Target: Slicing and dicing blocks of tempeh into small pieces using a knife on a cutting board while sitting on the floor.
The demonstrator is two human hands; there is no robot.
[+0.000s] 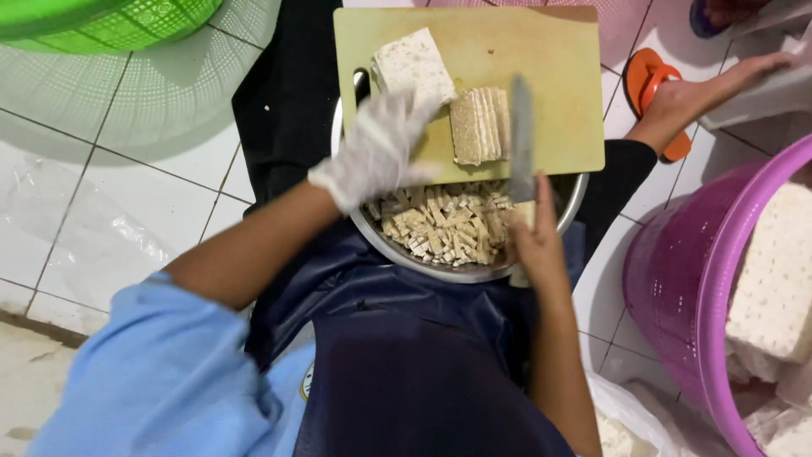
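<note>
On the white tiled floor (161,182), baskets ring the cutting board (558,68).

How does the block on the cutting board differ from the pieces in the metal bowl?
The block is one whole pale slab lying on the cutting board; the pieces are many small sticks heaped in the metal bowl. The block looks whiter, the pieces more tan. Both seem to be the same grainy food.

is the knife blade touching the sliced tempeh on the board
Cannot tell. The head view shows the knife right against the sliced tempeh block's right edge, but motion blur hides any contact or gap. The right hand holds the knife.
</note>
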